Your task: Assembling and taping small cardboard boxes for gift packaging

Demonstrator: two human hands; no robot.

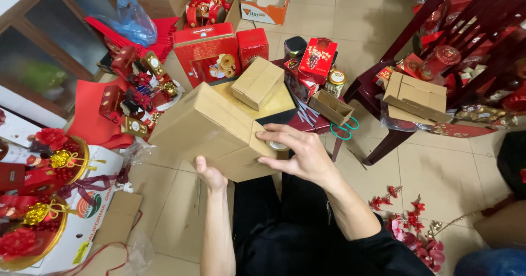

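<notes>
Both hands grip one plain brown cardboard box [211, 131], held tilted above the lap. Left hand [210, 176] is under its near bottom edge, fingers curled up behind the cardboard, thumb on the near face. Right hand [303, 154] is clamped on the box's right corner, fingers spread across the side flap, thumb beneath.

Just beyond the held box: a smaller brown box [257, 82] lying on a gold-topped flat box [274, 106]. Right of these, an open shallow cardboard tray [331, 107] beside a lidded glass jar [335, 82] and a red carton with a grape picture [317, 59]. Green-handled scissors [345, 129] lie just beyond the tray.

Far right: a dark red chair [383, 84] carrying a flattened cardboard box [416, 96]. Left, on the floor: red gift boxes [211, 51] and round trays of red and gold ornaments [38, 199]. Red artificial flower sprigs [411, 226] lie on the tiles at lower right.
</notes>
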